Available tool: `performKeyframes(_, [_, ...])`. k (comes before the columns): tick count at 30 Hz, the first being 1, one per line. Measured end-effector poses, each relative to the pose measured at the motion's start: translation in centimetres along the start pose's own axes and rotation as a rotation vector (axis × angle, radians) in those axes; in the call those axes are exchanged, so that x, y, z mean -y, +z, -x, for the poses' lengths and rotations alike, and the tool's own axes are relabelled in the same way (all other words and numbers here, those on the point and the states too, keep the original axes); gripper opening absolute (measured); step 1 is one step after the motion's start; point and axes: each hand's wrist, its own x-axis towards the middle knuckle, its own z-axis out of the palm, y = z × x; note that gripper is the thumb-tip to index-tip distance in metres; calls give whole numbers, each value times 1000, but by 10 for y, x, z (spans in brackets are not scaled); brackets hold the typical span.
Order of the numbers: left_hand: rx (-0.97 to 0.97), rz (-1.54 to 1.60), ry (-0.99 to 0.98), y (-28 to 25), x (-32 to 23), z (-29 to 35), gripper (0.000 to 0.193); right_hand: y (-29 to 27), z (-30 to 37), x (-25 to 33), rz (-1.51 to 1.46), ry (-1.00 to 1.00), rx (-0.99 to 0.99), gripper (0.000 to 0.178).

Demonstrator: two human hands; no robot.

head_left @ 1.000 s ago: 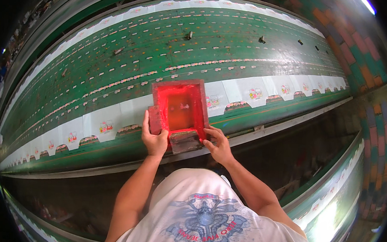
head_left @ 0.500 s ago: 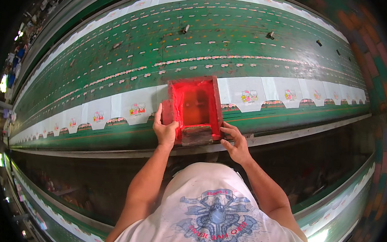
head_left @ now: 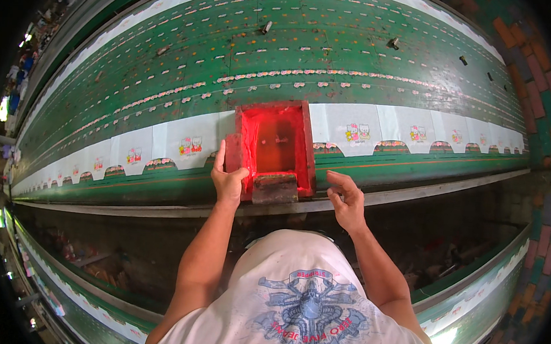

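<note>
A small screen-printing frame (head_left: pixel 310 155), its inner walls smeared with red ink, lies over the row of white printed fabric pieces (head_left: pixel 357 131) along the near edge of the long green table. A dark squeegee (head_left: pixel 275 189) rests inside its near end. My left hand (head_left: pixel 228 178) holds the frame's left side, thumb at the near corner and fingers along the outer edge. Just right of the frame, my right hand (head_left: pixel 347 200) is apart from it, fingers loosely bent and thumb separate, with nothing in it.
The green table (head_left: pixel 185 97) stretches far to both sides, marked with rows of small prints. Several small metal pieces, one a clip-like piece (head_left: pixel 267 28), stand on it. A wooden rail (head_left: pixel 128 211) edges the near side. Behind me runs another green table (head_left: pixel 468 316).
My right hand has come off the frame's right side and moved a little to the right. My left hand stays on the frame. The whole view has shifted slightly.
</note>
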Motion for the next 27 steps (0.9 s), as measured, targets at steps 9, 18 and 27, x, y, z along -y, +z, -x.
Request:
performKeyframes(9, [26, 35, -8, -5, 5, -2, 105, 32, -2, 55, 426, -277, 18, 38])
performKeyframes(18, [-5, -63, 42, 1, -5, 1, 96, 94, -19, 65, 972, -511, 482, 56])
performKeyframes(27, [-3, -20, 100, -12, 23, -8, 79, 94, -64, 73, 965, -487, 583, 48])
